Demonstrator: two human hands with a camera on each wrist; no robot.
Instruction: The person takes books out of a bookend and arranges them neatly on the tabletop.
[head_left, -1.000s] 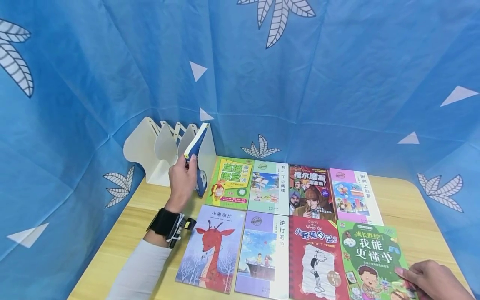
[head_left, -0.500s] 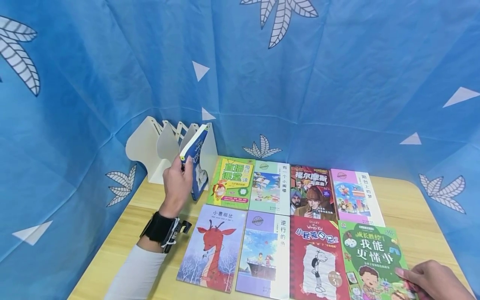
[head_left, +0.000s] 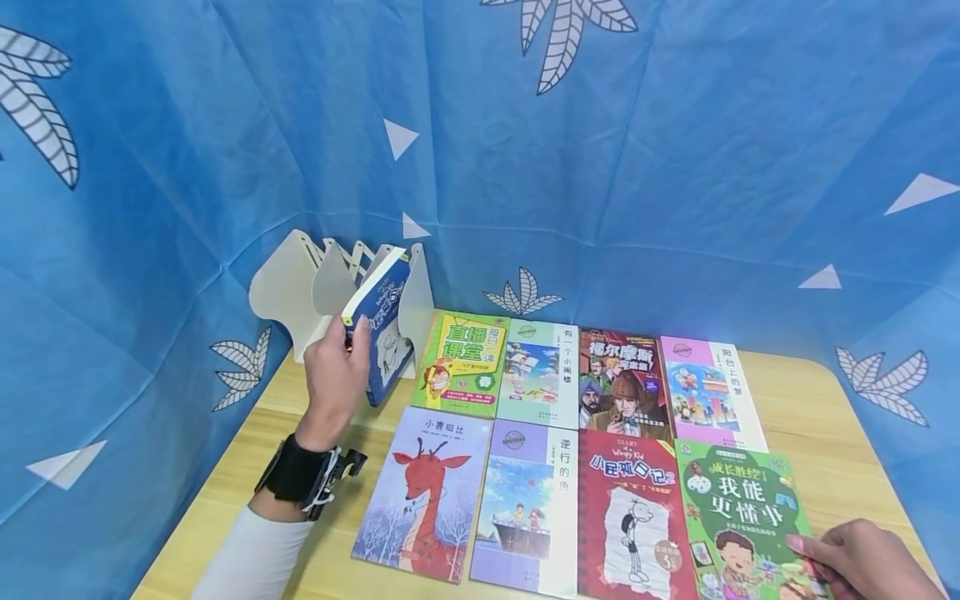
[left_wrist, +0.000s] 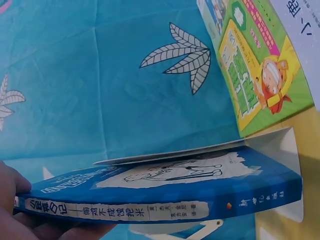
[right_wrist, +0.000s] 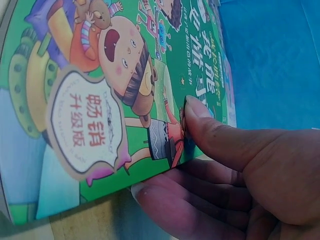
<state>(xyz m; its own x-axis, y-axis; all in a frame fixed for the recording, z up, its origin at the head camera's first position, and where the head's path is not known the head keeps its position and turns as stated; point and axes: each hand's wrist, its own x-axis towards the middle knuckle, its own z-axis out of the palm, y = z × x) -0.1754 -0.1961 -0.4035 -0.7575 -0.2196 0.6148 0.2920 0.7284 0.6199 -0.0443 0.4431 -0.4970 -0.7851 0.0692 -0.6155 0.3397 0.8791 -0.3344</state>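
Observation:
My left hand (head_left: 337, 375) grips a blue book (head_left: 386, 333) by its upper spine edge, thumb on the cover and fingers behind. The book stands tilted at the front of a white bookend rack (head_left: 288, 287), by its rightmost panel; the left wrist view shows that panel alongside the cover. At the lower right, my right hand (head_left: 873, 558) pinches the right edge of a green book (head_left: 742, 508). In the right wrist view the thumb presses the cover and the fingers go underneath; the lower corner of this book is in front of the wooden table.
Several books lie in two rows: a yellow-green book (head_left: 461, 362), a pale green one (head_left: 536, 375), a detective book (head_left: 622, 383), a pink one (head_left: 708, 392), a deer book (head_left: 423, 496), a purple one (head_left: 525, 508) and a red one (head_left: 633, 517). Blue cloth (head_left: 525, 167) hangs behind.
My left hand has drawn back toward the lower left with the blue book, which leans more and shows more of its cover. The right hand stays at the green book's edge.

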